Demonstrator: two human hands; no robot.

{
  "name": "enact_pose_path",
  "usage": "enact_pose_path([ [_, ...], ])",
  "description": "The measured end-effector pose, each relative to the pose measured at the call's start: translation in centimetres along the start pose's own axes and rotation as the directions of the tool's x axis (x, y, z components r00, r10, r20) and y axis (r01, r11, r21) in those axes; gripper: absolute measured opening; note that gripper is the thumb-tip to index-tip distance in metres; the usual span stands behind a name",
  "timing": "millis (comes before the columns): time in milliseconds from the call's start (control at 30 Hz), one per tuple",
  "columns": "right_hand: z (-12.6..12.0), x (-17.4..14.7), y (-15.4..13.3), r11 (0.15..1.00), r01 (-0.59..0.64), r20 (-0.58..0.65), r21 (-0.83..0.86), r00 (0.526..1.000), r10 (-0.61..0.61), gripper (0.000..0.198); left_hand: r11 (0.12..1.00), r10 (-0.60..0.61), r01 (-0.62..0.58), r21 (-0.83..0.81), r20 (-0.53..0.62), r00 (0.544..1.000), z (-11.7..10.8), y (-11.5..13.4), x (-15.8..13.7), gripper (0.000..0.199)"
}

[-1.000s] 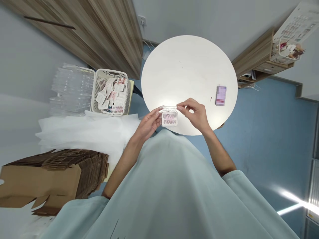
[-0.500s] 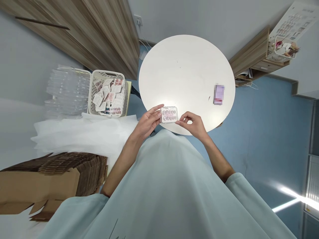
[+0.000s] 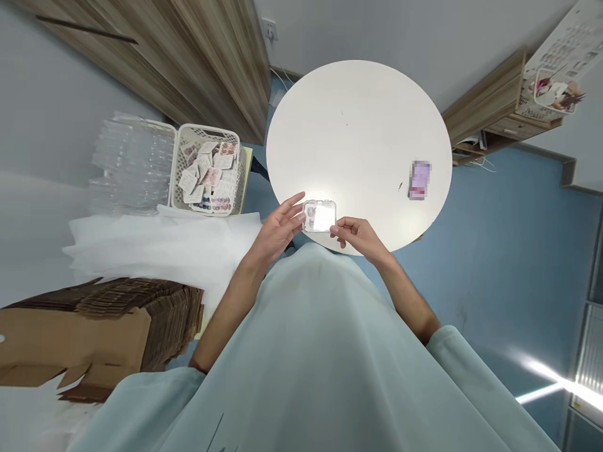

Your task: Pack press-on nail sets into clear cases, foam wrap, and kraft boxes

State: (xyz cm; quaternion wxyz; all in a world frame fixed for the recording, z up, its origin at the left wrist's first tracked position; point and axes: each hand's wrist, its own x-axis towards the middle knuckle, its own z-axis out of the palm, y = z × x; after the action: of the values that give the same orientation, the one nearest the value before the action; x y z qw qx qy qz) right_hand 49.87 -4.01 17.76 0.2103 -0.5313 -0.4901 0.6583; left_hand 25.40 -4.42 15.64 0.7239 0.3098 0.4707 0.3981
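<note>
Clock set with 12 straight ahead of me. Clear case (image 3: 320, 217) between my two hands, at about 7 o'clock on the round white table (image 3: 358, 138), seen over its near edge; whether it touches the tabletop I cannot tell. Lid down, broad face turned up toward me. Sides squared to the clock: one pair runs 9 to 3, the other 12 to 6. Long axis appears to lie 9 to 3, but the outline is near square; not certain. Pinkish pieces (image 3: 309, 217) show through the plastic at the 9 o'clock end; white glare hides the 3 o'clock part.

Left hand (image 3: 281, 229): closed on the 9 o'clock edge, thumb on the face, index finger extended toward 1. Right hand (image 3: 358, 237): narrow pinch at the 4 o'clock corner, thumb on top, other fingers curled.

Purple item (image 3: 419, 179) near the table's 4 o'clock edge, detail too coarse. White basket (image 3: 177, 169) off the table at 9.
</note>
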Motion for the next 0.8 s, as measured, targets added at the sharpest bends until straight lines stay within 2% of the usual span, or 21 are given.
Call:
enact_pose_path([
  [267,0.2,1.3,1.2,1.000,-0.011,0.015,0.018,1.000,0.010,0.050,0.975,-0.125,0.137,0.173,-0.083,0.989,-1.5,-1.7,-1.0,0.080],
  [600,0.9,2.7,2.7,0.999,-0.035,0.045,0.002,0.998,0.034,0.055,0.977,-0.060,0.100,0.187,-0.210,0.976,-1.5,-2.7,-1.4,0.072],
  [800,1.6,4.6,4.2,0.999,-0.044,0.055,0.003,0.997,0.044,0.057,0.964,-0.030,0.099,0.247,-0.269,0.963,-2.6,-4.1,-0.8,0.078],
])
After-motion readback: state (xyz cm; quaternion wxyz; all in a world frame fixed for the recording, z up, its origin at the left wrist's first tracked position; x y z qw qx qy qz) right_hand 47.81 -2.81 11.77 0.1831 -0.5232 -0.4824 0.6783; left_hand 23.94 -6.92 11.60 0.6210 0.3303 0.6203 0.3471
